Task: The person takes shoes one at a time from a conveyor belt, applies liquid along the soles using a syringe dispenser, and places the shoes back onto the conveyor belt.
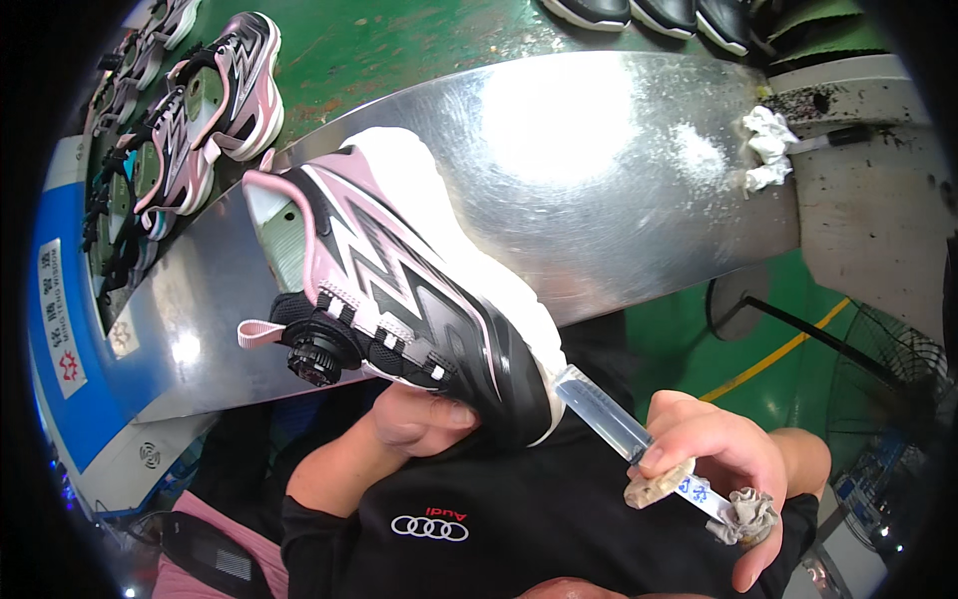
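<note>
A pink, black and white sneaker (404,290) is held on its side over the near edge of the metal bench, its white sole turned to the right and its toe toward me. My left hand (424,419) is closed on it from beneath, near the toe; most of those fingers are hidden behind the shoe. A dark round dial and a pink pull loop show on the upper. In my right hand (718,449) is a clear syringe (606,414), with wadded wrapping at its flange and plunger end. Its tip meets the sole's edge at the toe, where contact is hard to judge.
The shiny metal bench (639,240) carries white powdery residue. At its right lie crumpled white wads (768,150) beside a dark-handled tool. Several similar sneakers (239,90) line the far left, above a blue-and-white machine panel (70,329). Black shoes (664,15) stand beyond; a fan (883,369) is at right.
</note>
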Demonstrator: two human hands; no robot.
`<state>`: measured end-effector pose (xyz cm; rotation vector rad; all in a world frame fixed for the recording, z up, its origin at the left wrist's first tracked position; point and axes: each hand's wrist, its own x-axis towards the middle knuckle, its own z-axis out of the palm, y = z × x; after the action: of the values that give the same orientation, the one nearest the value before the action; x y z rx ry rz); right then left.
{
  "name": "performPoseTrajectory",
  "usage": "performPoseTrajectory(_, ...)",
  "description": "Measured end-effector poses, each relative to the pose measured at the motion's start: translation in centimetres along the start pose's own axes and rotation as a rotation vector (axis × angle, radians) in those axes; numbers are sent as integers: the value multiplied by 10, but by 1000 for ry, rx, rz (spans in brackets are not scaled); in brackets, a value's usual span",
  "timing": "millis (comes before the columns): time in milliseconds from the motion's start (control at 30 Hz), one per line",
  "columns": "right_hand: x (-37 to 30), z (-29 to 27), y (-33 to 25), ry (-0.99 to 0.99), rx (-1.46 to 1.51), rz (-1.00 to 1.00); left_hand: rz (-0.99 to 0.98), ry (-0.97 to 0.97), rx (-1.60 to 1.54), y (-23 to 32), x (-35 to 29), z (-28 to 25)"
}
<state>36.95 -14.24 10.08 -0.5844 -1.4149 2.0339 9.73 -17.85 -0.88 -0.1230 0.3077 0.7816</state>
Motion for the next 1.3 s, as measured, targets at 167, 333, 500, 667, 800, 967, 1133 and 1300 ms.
performPoseTrajectory(167, -16, -4, -18, -8, -204, -51, -68, -84, 44, -1, 29, 1)
performPoseTrajectory(333, -30, 4, -23, 81, -284, -86, -59, -167, 57, -2, 61, 6)
performPoseTrajectory(500, -34, 5, -15, 145, -443, -174, -9, -63, 97, -3, 77, 15)
performPoseTrajectory(667, -31, 7, 4, 174, -545, -245, 49, -80, 105, -3, 89, 18)
performPoseTrajectory(800, -27, 12, 11, 204, -654, -291, 94, -109, 87, -3, 96, 20)
performPoseTrajectory(967, -19, 12, 20, 248, -825, -369, 66, -124, 54, 1, 99, 31)
performPoseTrajectory(1133, -12, 13, 35, 281, -1021, -450, 52, -255, 16, 3, 98, 36)
performPoseTrajectory(1300, -7, 11, 42, 293, -1116, -503, 79, -291, 22, 3, 101, 37)
